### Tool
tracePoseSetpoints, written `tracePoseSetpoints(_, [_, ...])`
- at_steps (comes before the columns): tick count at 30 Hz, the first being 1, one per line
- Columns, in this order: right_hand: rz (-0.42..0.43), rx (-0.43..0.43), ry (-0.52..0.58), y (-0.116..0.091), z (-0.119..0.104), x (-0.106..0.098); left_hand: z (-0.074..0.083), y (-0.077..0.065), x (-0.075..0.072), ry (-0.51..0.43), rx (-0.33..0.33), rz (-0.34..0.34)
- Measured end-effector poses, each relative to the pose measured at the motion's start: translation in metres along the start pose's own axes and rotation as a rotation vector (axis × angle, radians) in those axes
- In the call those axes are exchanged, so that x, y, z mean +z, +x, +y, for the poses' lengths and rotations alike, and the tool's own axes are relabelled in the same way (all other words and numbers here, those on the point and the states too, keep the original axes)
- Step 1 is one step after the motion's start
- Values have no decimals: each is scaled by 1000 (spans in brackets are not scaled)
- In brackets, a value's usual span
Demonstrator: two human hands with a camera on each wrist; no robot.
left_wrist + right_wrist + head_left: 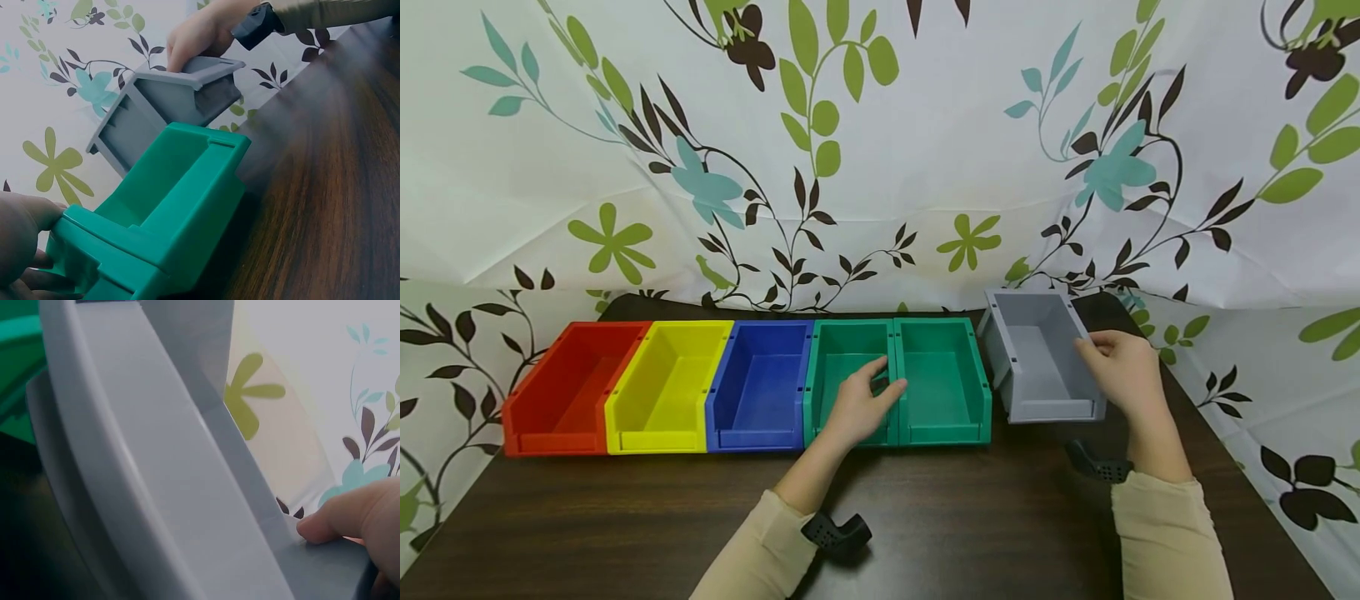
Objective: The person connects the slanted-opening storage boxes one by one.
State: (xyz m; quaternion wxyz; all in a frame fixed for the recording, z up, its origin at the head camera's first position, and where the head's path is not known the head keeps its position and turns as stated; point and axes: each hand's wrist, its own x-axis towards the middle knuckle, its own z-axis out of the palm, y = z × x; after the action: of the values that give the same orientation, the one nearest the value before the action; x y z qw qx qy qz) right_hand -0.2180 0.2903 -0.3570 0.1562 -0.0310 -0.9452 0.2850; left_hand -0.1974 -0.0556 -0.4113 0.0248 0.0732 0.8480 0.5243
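Observation:
My right hand (1123, 371) grips the right side wall of a grey bin (1045, 358), with the thumb (319, 528) on the inner side. In the left wrist view the grey bin (181, 94) looks raised and tilted. My left hand (861, 404) pinches the shared wall between two green bins, its thumb toward the right green bin (943, 383) and its fingers in the left green bin (842, 350). Part of that grip is hidden behind the wall. The grey bin hangs just right of the green pair, apart from it.
Left of the green pair, a blue bin (760, 387), a yellow bin (670, 387) and a red bin (576, 387) stand side by side in the row. All sit on a dark wooden table (625, 517). A leaf-patterned cloth (880, 183) hangs behind.

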Motion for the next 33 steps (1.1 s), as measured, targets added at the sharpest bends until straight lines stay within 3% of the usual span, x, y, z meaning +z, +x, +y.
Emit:
tracePoseSetpoints(26, [-35,-22,-40,-4,-12,2,-1,1,0,-2,-3,-7])
tracePoseSetpoints(33, [-58,7,-43,-7,-19,4,-1,0,0,-6,2,-10])
